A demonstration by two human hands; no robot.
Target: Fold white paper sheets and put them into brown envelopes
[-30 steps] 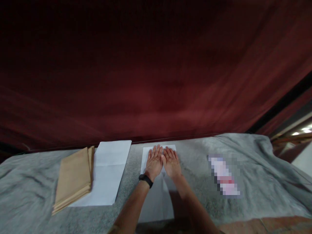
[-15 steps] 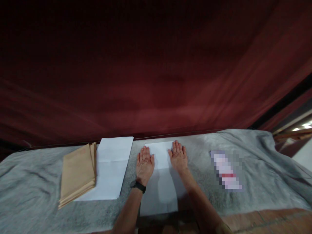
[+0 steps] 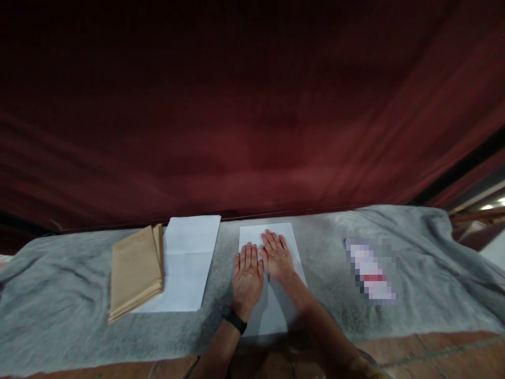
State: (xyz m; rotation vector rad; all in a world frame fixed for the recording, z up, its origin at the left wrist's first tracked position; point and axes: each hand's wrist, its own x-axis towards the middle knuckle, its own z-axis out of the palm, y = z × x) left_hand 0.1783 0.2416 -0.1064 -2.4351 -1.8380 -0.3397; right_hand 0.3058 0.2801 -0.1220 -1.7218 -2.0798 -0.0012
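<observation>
- White sheet (image 3: pixel 270 308) lay flat on the grey cloth (image 3: pixel 323 273), under both hands.
- Left hand (image 3: pixel 248 279) and right hand (image 3: pixel 279 260) rested palm down, fingers outstretched, gripping nothing.
- Uneven pressing might have creased the sheet, as the cloth looked soft and yielding.
- A sideways push might have skidded it askew.

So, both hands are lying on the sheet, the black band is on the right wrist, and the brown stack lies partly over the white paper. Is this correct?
Not quite: the head view shows the black band on the left wrist. The left hand and right hand do lie on the sheet, and the brown stack partly covers the white paper.
</observation>
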